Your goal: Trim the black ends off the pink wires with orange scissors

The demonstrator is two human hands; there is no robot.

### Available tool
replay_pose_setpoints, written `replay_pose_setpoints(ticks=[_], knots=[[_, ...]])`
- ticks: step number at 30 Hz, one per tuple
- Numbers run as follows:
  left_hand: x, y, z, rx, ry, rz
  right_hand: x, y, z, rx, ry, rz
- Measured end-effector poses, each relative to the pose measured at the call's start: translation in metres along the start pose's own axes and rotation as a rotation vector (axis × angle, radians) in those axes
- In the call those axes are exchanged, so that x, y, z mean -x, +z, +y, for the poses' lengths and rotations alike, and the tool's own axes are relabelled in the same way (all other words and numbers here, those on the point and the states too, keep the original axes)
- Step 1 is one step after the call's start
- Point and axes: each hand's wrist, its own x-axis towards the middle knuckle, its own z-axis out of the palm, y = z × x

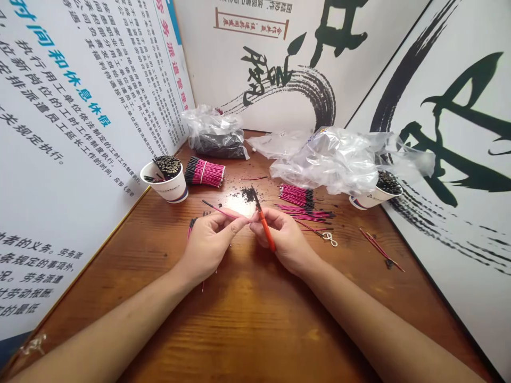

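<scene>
My left hand point(213, 239) pinches a thin pink wire point(223, 211) between thumb and fingers. The wire has a black sleeve on its far left end, and its other end runs toward my right fingertips. In my right hand point(281, 234) is an orange-handled tool with a narrow dark blade point(266, 229), pointing up and away. Whether it is a knife or closed scissors I cannot tell. Both hands nearly touch at the fingertips, above the table. Black scraps point(248, 194) lie just beyond the blade. Part of another wire group point(191, 227) shows behind my left hand.
A bundle of pink wires point(205, 172) lies beyond my left hand, beside a paper cup point(171, 190). More pink wires point(297, 196) and a white looped cord point(329, 239) lie to the right. Plastic bags point(327, 159), a second cup point(367, 200) and loose wires point(381, 249) stand or lie farther out. Printed panels enclose the table.
</scene>
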Motion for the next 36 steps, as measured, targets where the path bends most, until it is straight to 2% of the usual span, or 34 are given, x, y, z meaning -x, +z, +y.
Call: replay_pose_setpoints(ticks=[10, 20, 28, 36], knots=[[0.003, 0.0, -0.004, -0.083, 0.071, 0.009, -0.001, -0.002, 0.003, -0.046, 0.049, -0.009], [0.005, -0.003, -0.007, -0.189, 0.046, -0.032, -0.001, -0.003, 0.003, -0.116, 0.102, -0.041], [0.005, -0.005, -0.012, -0.28, 0.164, -0.067, -0.001, 0.0, -0.002, -0.171, 0.171, -0.043], [0.005, -0.005, -0.013, -0.308, 0.176, -0.066, -0.001, 0.0, -0.003, -0.152, 0.168, -0.033]])
